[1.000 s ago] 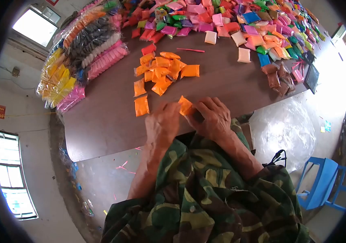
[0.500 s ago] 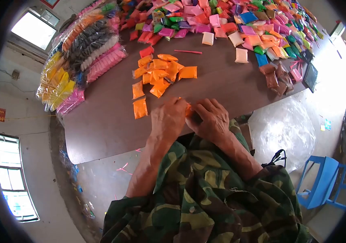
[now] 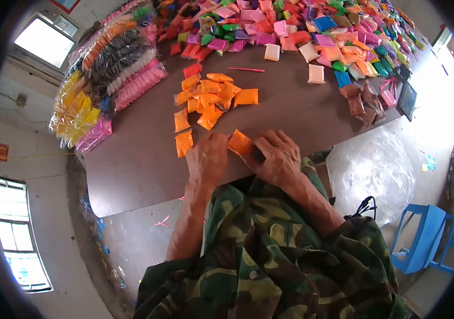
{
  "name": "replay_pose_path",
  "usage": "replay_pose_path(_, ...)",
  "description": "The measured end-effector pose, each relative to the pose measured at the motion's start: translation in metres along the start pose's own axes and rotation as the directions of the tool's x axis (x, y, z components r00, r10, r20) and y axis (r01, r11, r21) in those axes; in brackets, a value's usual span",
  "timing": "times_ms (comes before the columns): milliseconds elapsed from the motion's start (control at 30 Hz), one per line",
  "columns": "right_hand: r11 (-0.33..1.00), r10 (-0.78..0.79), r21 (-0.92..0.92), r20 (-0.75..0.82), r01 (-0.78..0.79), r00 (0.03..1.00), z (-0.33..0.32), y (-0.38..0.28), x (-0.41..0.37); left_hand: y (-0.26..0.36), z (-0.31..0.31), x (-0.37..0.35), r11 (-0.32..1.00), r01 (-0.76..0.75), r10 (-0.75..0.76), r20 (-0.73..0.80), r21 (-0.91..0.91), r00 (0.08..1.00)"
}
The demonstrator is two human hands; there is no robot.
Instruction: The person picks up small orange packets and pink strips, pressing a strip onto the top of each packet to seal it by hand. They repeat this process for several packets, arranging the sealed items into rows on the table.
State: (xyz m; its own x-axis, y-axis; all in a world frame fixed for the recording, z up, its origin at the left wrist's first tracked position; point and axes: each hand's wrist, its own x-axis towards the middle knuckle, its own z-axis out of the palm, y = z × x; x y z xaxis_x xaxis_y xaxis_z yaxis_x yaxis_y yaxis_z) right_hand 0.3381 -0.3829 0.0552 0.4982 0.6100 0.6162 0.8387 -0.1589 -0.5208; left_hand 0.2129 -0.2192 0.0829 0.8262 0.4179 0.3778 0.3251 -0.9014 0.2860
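My right hand is closed on the lower right end of a small orange packet, which tilts above the table near its front edge. Just left of it is my left hand, fingers curled in; whatever they may pinch is hidden, and a small reddish bit shows by the packet's left corner. Beyond my hands lies a loose heap of similar orange packets. One single orange packet rests right beside my left hand.
A large pile of multicoloured packets covers the table's far side. Long clear bags of packets lie at the left. A thin pink stick and brown packets are on the brown table. A blue stool stands at right.
My left hand has moved left, away from my right hand. The orange packet between them now shows much more, still in my right hand.
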Motion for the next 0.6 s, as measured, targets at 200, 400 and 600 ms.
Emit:
replay_pose_path(200,1.000,0.021,-0.003,-0.007,-0.021,1.000,0.003,-0.001,-0.004,0.019,-0.011,-0.010,0.992,0.076,-0.081,-0.048,-0.099,0.996)
replay_pose_path(400,1.000,-0.007,0.012,-0.019,0.007,1.000,0.004,0.003,-0.001,-0.015,-0.010,-0.014,0.986,0.147,-0.155,-0.103,-0.084,0.983)
replay_pose_path(600,0.997,0.053,0.056,0.022,-0.054,0.998,0.003,0.005,-0.005,0.005,-0.012,-0.032,0.949,0.191,-0.218,-0.089,-0.250,0.972)
